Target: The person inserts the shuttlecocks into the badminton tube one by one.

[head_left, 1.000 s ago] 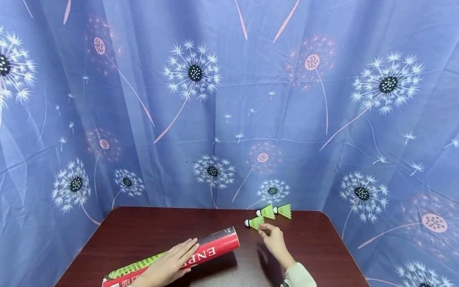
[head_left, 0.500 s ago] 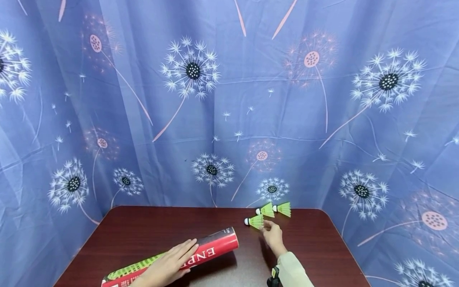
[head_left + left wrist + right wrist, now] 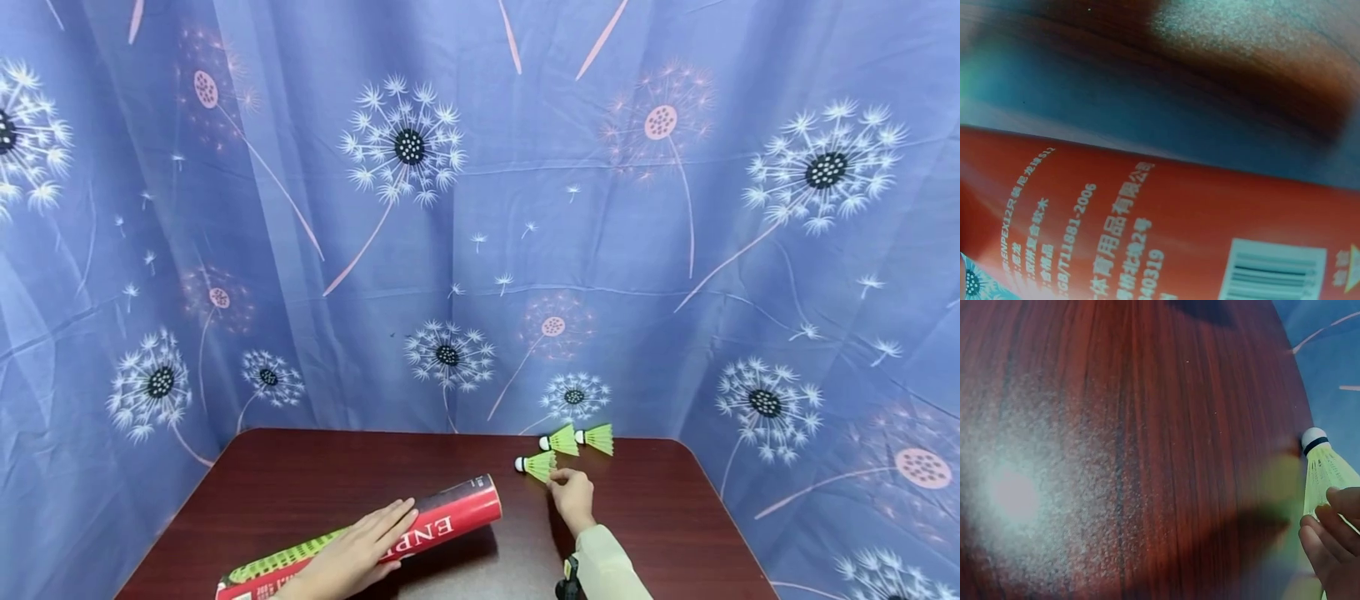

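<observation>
A red and black shuttlecock tube (image 3: 442,521) with white ENPE lettering lies slantwise at the front left of the table; its side print and barcode fill the left wrist view. My left hand (image 3: 356,550) rests across the tube with its fingers straight. To the right, my right hand (image 3: 573,498) pinches the skirt edge of a yellow-green shuttlecock (image 3: 536,467) between thumb and fingers. That shuttlecock's white cork (image 3: 1314,437) with a black band points away from the hand. Two more shuttlecocks, a nearer one (image 3: 560,441) and a farther one (image 3: 597,439), lie just behind it.
The dark red-brown wooden table (image 3: 360,467) has rounded far corners. A blue curtain (image 3: 480,208) with dandelion prints hangs right behind the table's far edge and along both sides. A green patterned strip (image 3: 288,557) shows along the tube's upper left side.
My right hand has moved in against the shuttlecock's skirt and its fingers have closed on the edge. The left hand and the tube stay in place.
</observation>
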A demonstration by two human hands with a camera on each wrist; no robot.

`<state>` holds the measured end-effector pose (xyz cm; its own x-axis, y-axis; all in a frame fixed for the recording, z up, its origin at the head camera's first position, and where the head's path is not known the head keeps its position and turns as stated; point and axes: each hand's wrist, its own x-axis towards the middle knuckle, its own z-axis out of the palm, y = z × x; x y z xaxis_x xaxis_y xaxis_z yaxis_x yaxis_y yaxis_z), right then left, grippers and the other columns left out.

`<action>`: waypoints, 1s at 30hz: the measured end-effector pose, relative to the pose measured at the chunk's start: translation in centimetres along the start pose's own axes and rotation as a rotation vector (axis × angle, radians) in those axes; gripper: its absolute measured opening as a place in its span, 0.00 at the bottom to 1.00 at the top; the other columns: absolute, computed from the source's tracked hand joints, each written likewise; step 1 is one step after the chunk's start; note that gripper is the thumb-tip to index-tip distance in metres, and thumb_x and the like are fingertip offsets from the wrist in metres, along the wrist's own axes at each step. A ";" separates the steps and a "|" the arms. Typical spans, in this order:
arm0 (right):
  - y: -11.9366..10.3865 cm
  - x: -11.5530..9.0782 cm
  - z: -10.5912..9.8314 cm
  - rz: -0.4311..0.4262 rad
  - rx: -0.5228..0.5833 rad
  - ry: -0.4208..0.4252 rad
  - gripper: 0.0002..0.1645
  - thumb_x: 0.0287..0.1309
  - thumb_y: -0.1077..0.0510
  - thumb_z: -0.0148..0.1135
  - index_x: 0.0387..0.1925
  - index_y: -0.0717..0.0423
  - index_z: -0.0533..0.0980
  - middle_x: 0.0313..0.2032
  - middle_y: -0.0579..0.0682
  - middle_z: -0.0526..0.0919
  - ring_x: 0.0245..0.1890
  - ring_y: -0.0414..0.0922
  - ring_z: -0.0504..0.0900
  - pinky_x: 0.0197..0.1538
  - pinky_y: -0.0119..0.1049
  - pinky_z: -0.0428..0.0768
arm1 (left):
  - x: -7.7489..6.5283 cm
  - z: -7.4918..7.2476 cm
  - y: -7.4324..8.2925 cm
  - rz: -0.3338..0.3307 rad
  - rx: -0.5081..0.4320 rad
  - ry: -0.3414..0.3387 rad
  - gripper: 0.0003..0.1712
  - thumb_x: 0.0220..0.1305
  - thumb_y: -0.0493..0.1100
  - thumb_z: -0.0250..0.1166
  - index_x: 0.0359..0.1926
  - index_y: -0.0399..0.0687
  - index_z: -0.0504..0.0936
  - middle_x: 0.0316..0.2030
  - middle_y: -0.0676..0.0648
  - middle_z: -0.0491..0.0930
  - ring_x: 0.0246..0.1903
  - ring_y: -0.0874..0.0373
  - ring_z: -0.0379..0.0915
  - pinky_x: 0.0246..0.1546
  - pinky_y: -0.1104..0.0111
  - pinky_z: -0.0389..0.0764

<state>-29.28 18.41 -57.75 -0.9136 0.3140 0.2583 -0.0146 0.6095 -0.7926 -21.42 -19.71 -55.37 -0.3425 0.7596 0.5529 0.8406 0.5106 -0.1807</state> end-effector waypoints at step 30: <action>-1.1 -0.8 -3.2 -0.120 0.018 -0.026 0.06 0.51 0.63 0.70 0.26 0.64 0.85 0.24 0.51 0.86 0.22 0.40 0.80 0.30 0.34 0.77 | 0.2 -0.8 0.5 -0.052 -0.015 -0.040 0.52 0.43 0.48 0.78 0.68 0.40 0.66 0.64 0.40 0.69 0.59 0.47 0.71 0.52 0.58 0.78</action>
<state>-27.18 19.83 -55.29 -0.9149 0.2205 0.3381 -0.1317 0.6288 -0.7663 -20.76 -19.65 -54.72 -0.4019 0.7477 0.5285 0.8275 0.5437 -0.1400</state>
